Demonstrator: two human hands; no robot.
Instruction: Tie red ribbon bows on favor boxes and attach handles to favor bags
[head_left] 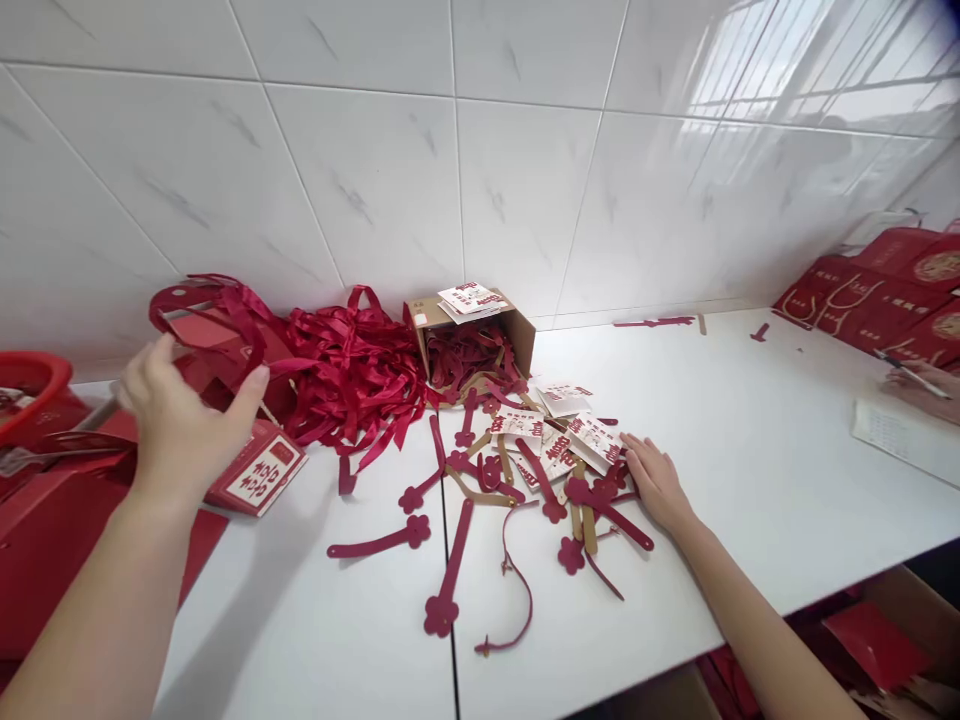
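My left hand (176, 420) is raised at the left, thumb and fingers spread, with nothing visible in its grasp. Behind it are a red box with a ribbon handle (217, 340) and a red box with a white label (262, 475). My right hand (656, 480) lies flat on the table, its fingertips at the edge of a loose heap of white printed cards (596, 442) and dark red straps with flower-shaped ends (551, 485). More such straps fill an open cardboard box (521, 345) lying on its side, with a few cards on top.
A pile of red ribbons (356, 370) is by the wall. At the far left stands a red plastic basin (37, 395). Red printed packages (877, 290) are stacked at the right, where another person's hand (926, 390) holds a pen over paper (900, 435).
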